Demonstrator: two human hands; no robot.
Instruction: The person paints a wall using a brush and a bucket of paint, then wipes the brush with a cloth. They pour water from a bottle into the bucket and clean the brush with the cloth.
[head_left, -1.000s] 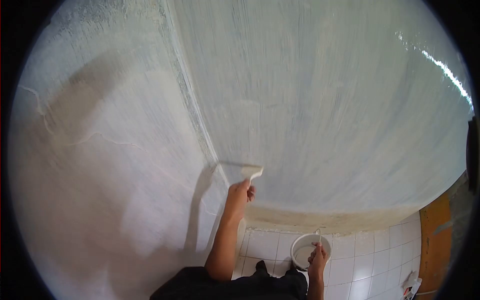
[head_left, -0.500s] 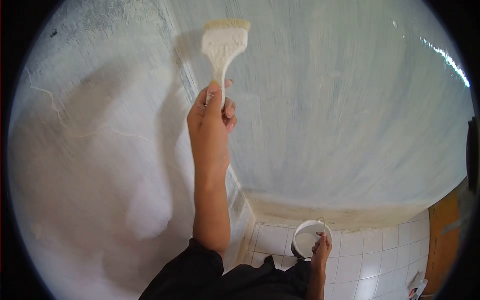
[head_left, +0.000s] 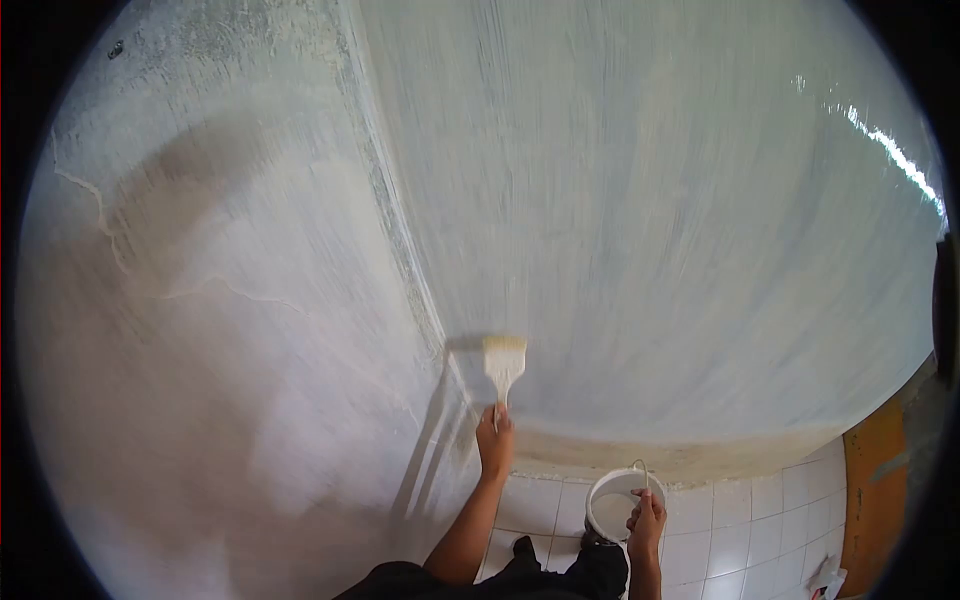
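Note:
My left hand [head_left: 496, 438] is closed round the handle of a wide paintbrush [head_left: 505, 366], its pale bristles pointing up. The brush is low against the streaky grey-white wall [head_left: 650, 250], just right of the corner. My right hand [head_left: 647, 515] grips the thin wire handle of a white bucket [head_left: 597, 490], which hangs close to the wall's foot. Pale liquid paint [head_left: 614, 513] shows inside it. White coating covers the brush's body and handle.
On the left, a second wall [head_left: 200, 350] carries a long crack and patchy paint. White floor tiles [head_left: 735, 550] run along the wall's base. An orange-brown wooden panel [head_left: 868, 500] stands at the right, with a small white item [head_left: 828, 578] on the floor near it.
My left hand has brought the brush down the wall, from high up to near the base. My right hand and the bucket have barely shifted. The view has tilted slightly.

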